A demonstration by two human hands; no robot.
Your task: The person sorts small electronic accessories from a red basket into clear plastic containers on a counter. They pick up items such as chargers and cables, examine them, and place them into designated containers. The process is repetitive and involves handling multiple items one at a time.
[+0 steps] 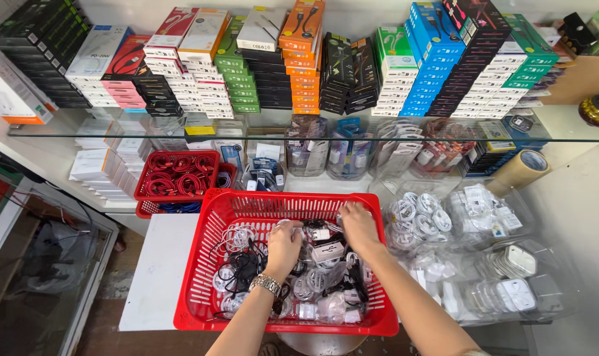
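Glossy red plastic basket [207, 264], clear crinkled plastic cable bags [326, 304], shiny metal watch [265, 284], smooth glass shelf [260, 130].

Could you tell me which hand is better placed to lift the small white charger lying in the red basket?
Probably the right hand: its wrist lies just above the white charger in the red basket. The left hand, which wears a wristwatch, sits a little farther off, over tangled black cables.

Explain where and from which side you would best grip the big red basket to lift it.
Grip the red basket by its two short side rims, coming from left and right at once. It is wide, open-topped and full of cables, and both hands sit inside, so a two-sided hold probably keeps it level.
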